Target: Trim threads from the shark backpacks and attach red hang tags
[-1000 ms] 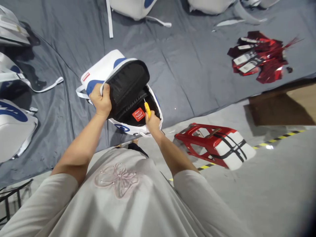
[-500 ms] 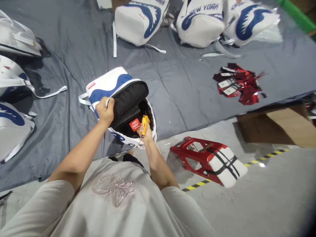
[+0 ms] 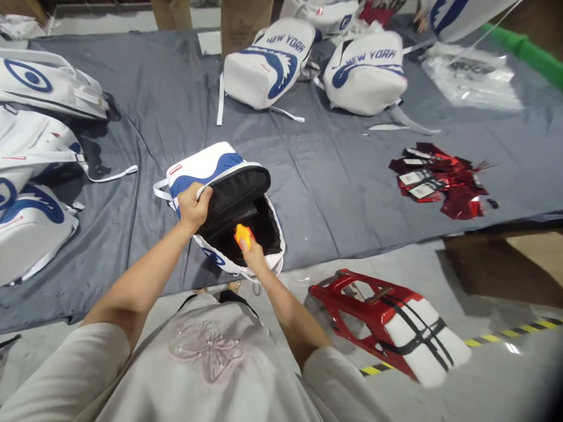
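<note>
A white and blue backpack [image 3: 204,164] lies on the grey cloth with its main pocket unzipped, the black lining [image 3: 240,186] showing. My left hand [image 3: 194,206] is closed on the edge of its raised flap and holds it up. Inside the pocket, my right hand [image 3: 254,257] grips a yellow tool that looks like a tagging gun [image 3: 243,234]. A bit of red shows beside the tool, but most of whatever is there is covered. The tool's tip is blurred against the dark interior.
Further backpacks stand at the back [image 3: 268,64] and left [image 3: 35,217]. Red foil packets with white labels [image 3: 440,179] lie to the right. A red stool with a white seat [image 3: 422,340] and a cardboard box [image 3: 505,264] are on the floor. A co-worker's hand [image 3: 422,20] shows far back.
The view has tilted up. My right hand and the yellow tool have moved left inside the pocket, over where the red tag was showing. My left hand keeps its hold on the flap.
</note>
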A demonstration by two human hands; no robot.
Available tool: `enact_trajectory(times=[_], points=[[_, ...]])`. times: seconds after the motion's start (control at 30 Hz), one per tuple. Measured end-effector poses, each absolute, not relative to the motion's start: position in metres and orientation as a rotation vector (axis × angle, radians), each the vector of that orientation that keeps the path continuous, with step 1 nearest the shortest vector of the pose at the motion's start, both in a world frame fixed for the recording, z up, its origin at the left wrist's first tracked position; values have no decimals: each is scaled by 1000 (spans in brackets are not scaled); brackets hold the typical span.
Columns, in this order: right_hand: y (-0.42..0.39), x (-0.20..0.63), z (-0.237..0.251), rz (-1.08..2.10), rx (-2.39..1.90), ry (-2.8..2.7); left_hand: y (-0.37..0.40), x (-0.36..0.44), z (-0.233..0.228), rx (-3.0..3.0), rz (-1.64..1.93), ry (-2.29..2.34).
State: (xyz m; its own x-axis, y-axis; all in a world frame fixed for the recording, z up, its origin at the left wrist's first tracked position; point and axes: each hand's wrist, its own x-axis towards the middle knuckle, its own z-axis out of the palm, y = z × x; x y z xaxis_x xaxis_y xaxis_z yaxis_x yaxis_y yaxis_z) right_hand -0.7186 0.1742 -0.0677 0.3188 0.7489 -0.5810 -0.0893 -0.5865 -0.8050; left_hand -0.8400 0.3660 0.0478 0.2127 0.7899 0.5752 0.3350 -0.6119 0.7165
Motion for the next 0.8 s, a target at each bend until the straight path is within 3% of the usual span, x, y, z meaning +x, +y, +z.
enact_trajectory(times=[0.2,0.37,0.6,0.8], points=[[162,-709,-68,959,-2206,-764,358,-844,45,2074,1458,1192],[165,-712,-58,887,-2350,-969,341,-853,40,2359,1422,1271],[177,-657,1,1079,-2464,-1392,277,-873,20,2833,820,853],[218,-608,87,1466,-2591,-1615,184,-870,1,2418,102,565]])
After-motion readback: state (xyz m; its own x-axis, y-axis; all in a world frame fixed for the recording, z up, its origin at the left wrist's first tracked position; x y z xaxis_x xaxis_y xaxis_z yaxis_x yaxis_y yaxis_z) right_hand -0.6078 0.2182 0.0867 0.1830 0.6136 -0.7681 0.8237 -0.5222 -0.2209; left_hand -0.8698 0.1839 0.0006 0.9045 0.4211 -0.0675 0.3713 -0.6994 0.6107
